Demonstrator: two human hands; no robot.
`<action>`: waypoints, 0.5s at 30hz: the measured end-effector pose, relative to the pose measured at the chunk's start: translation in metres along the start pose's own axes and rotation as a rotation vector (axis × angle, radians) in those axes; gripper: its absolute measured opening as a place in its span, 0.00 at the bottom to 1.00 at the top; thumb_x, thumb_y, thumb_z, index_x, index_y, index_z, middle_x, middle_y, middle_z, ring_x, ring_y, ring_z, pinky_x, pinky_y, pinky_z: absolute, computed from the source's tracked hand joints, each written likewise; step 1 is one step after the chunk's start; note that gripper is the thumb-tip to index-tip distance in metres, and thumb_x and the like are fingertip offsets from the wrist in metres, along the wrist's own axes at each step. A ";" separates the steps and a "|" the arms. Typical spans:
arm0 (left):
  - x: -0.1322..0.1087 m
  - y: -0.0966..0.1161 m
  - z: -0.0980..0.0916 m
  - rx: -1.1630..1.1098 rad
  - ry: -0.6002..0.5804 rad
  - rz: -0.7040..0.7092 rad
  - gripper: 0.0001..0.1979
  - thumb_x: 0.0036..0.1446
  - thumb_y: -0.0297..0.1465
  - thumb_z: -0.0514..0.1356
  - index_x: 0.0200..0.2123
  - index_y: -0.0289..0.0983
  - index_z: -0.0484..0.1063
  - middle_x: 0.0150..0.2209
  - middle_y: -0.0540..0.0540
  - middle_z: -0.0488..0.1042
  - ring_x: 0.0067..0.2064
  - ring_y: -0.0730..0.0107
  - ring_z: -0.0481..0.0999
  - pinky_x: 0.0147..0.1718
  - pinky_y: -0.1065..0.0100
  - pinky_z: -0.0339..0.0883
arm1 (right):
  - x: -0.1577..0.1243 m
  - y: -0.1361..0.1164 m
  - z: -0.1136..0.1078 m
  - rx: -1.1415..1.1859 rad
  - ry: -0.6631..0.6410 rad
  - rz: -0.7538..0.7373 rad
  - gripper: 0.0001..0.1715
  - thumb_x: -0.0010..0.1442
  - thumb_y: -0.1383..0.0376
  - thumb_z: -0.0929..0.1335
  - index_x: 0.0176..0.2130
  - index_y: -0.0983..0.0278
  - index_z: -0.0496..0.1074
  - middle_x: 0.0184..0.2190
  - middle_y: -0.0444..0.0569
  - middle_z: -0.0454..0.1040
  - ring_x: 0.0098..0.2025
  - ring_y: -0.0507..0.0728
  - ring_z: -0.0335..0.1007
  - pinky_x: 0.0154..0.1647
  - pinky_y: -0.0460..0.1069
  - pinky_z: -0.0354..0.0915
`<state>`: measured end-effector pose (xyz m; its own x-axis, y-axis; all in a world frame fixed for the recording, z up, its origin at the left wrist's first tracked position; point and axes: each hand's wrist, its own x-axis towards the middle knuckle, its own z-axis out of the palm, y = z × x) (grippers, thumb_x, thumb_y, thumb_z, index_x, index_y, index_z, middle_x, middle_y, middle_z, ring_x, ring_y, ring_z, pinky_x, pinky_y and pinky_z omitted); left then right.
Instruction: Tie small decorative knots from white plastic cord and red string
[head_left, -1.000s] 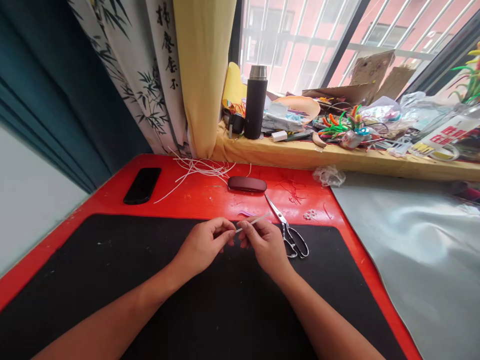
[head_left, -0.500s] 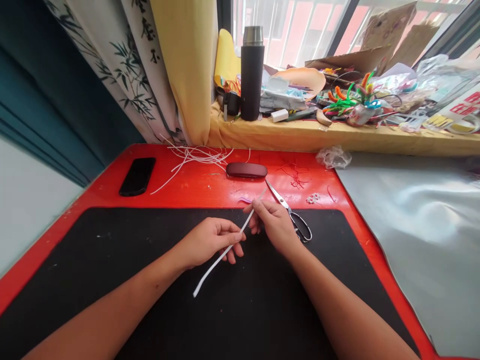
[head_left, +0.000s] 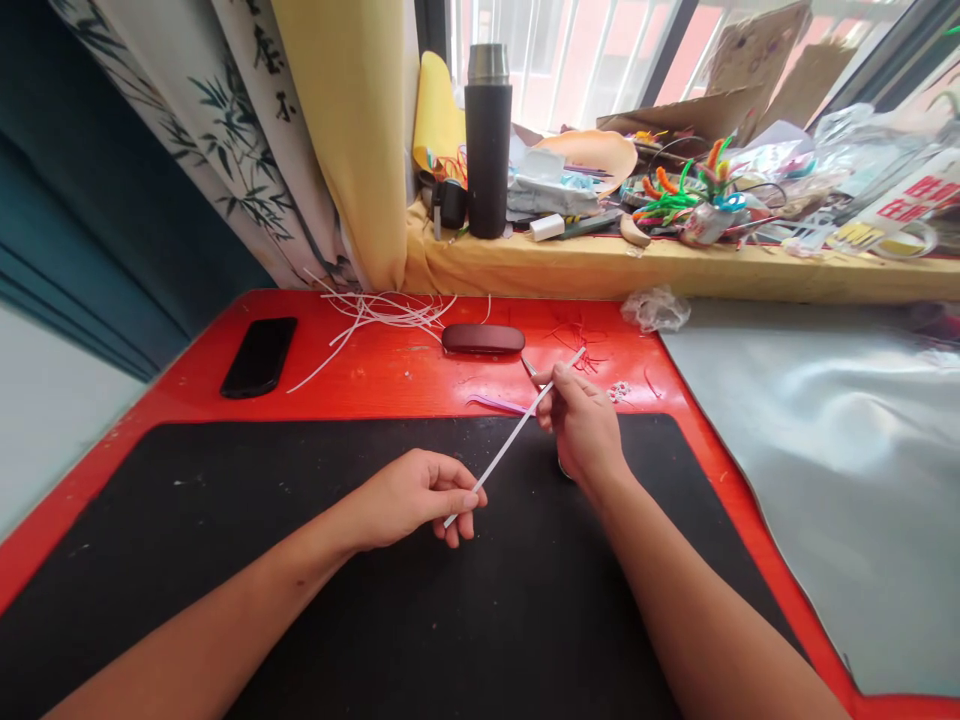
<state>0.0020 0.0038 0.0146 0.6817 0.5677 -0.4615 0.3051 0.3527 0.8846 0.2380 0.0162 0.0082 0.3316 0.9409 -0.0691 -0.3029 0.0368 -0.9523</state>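
A thin white strip [head_left: 504, 447] stretches straight and slanting between my two hands, above the black mat [head_left: 300, 620]. Near its lower end, my left hand [head_left: 435, 495] pinches it between thumb and fingers, with a short tip sticking out below. Higher up, my right hand [head_left: 576, 415] grips the strip near its other end, which pokes out past the fingers. Behind my right hand lie the scissors [head_left: 529, 368], mostly hidden by it. A thin purple strip [head_left: 495, 403] rests at the mat's far edge, just left of that hand.
On the red table [head_left: 360, 375] lie a black phone [head_left: 259, 357], a bundle of white strips [head_left: 390, 312], a maroon case [head_left: 484, 339] and red threads [head_left: 577, 335]. A grey sheet [head_left: 810, 450] covers the right side. A black thermos [head_left: 488, 150] stands on the cluttered windowsill.
My right hand has moved right and up along the strip, now covering most of the scissors. The strip has slid up through my left hand, so less hangs below it. The view shifted slightly.
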 end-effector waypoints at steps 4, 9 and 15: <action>0.000 0.002 -0.007 0.015 0.018 -0.016 0.15 0.55 0.41 0.70 0.37 0.35 0.82 0.28 0.46 0.81 0.27 0.69 0.78 0.28 0.70 0.69 | 0.003 -0.002 -0.004 -0.005 0.024 -0.031 0.24 0.60 0.45 0.75 0.33 0.65 0.79 0.17 0.41 0.70 0.18 0.49 0.64 0.18 0.44 0.59; -0.003 0.007 -0.022 0.028 0.073 -0.004 0.17 0.54 0.43 0.70 0.37 0.34 0.82 0.28 0.46 0.81 0.27 0.71 0.77 0.29 0.71 0.69 | 0.005 -0.002 -0.008 -0.026 0.019 -0.050 0.24 0.62 0.46 0.74 0.34 0.65 0.79 0.18 0.42 0.70 0.18 0.49 0.64 0.19 0.45 0.60; -0.004 0.004 -0.039 0.071 0.156 0.058 0.18 0.57 0.45 0.69 0.39 0.34 0.82 0.28 0.46 0.80 0.27 0.71 0.76 0.29 0.70 0.68 | 0.006 -0.002 -0.008 0.025 0.022 -0.039 0.23 0.60 0.47 0.75 0.34 0.65 0.80 0.19 0.42 0.72 0.18 0.49 0.65 0.19 0.45 0.60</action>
<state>-0.0256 0.0323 0.0178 0.5895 0.6964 -0.4094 0.3182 0.2656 0.9101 0.2476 0.0189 0.0074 0.3627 0.9311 -0.0392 -0.3119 0.0817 -0.9466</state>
